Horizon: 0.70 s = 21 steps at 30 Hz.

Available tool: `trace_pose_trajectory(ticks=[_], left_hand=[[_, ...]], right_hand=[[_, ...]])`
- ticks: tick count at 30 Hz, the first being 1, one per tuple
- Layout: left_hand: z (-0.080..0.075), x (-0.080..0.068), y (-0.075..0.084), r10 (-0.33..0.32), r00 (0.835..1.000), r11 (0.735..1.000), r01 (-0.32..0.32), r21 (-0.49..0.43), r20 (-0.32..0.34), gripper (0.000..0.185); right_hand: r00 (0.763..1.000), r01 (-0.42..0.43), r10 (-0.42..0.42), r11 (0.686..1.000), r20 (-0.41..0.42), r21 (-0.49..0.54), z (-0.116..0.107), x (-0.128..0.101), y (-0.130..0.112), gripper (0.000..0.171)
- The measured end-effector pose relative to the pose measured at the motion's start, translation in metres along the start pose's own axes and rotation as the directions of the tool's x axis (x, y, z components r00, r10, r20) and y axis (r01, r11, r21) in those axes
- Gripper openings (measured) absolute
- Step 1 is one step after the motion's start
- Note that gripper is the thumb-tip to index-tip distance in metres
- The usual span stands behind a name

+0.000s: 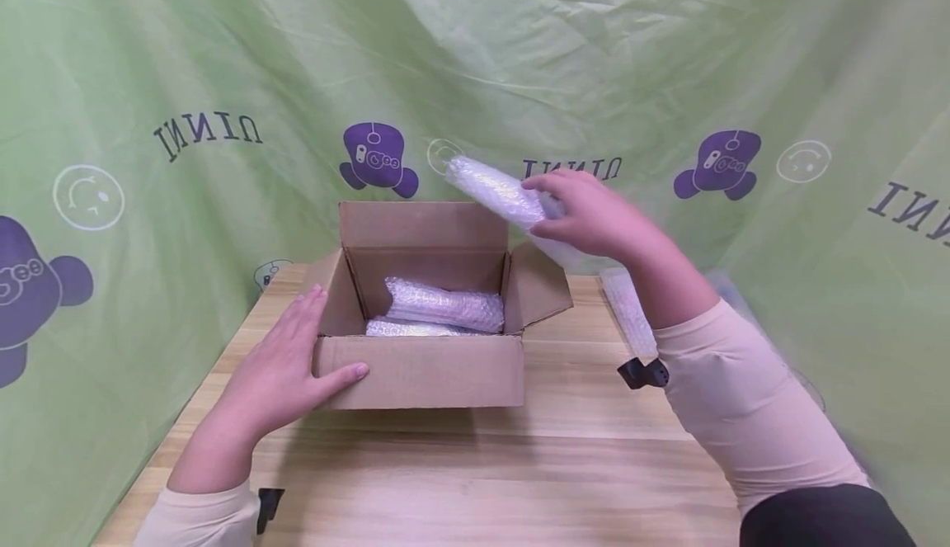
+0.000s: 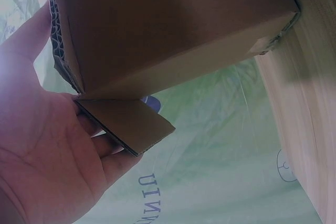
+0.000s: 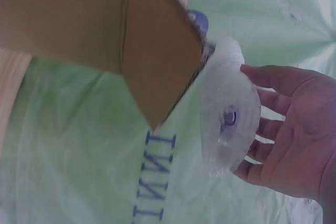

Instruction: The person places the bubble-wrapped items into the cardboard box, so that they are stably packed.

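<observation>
An open cardboard box [image 1: 423,378] stands on the wooden table [image 1: 519,464]. Inside lie bubble-wrapped packets [image 1: 444,306]. My left hand [image 1: 297,357] rests flat on the box's front left corner, fingers straight along the left flap and thumb on the front wall. In the left wrist view its palm [image 2: 47,145] touches the flap [image 2: 126,121] under the box [image 2: 168,24]. My right hand [image 1: 579,213] holds a bubble-wrapped roll [image 1: 493,188] in the air above the box's right flap [image 1: 538,287]. The right wrist view shows that roll [image 3: 228,116] end-on against my fingers [image 3: 294,140].
Another bubble-wrapped roll [image 1: 629,312] lies on the table right of the box, under my right forearm. A green printed cloth [image 1: 185,118] hangs behind and on both sides. Bare wood stretches between the box and the near edge.
</observation>
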<state>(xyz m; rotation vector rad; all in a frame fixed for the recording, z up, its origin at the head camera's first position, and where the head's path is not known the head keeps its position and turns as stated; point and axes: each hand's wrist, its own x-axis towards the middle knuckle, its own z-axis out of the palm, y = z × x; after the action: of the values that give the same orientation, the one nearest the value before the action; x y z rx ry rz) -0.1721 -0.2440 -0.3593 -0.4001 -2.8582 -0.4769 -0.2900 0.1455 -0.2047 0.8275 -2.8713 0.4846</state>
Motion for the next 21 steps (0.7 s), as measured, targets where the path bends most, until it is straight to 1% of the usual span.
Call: trace_pose_trajectory(ticks=[4,7,12,16,21], left_hand=[[0.000,0.000,0.000,0.001,1.000,1.000,-0.001,0.000,-0.003,0.113],[0.001,0.000,0.000,0.002,1.000,1.000,-0.002,0.002,-0.008,0.113],[0.001,0.000,-0.001,0.001,1.000,1.000,-0.001,0.000,-0.007,0.113],[0.001,0.000,-0.001,-0.002,1.000,1.000,0.002,0.000,-0.003,0.113],[0.002,0.001,-0.002,-0.004,1.000,1.000,0.004,0.000,-0.004,0.113]], right_hand=[[0.997,0.061,-0.062,0.997,0.034,0.038,0.008,0.005,-0.015,0.061],[0.991,0.112,-0.116,0.992,0.073,0.053,0.015,0.007,-0.025,0.061],[0.967,0.196,-0.207,0.977,0.149,0.083,0.030,0.009,-0.038,0.060],[0.948,0.231,-0.244,0.969,0.204,0.088,0.044,0.010,-0.045,0.060],[0.922,0.281,-0.294,0.956,0.251,0.085,0.059,0.010,-0.050,0.058]])
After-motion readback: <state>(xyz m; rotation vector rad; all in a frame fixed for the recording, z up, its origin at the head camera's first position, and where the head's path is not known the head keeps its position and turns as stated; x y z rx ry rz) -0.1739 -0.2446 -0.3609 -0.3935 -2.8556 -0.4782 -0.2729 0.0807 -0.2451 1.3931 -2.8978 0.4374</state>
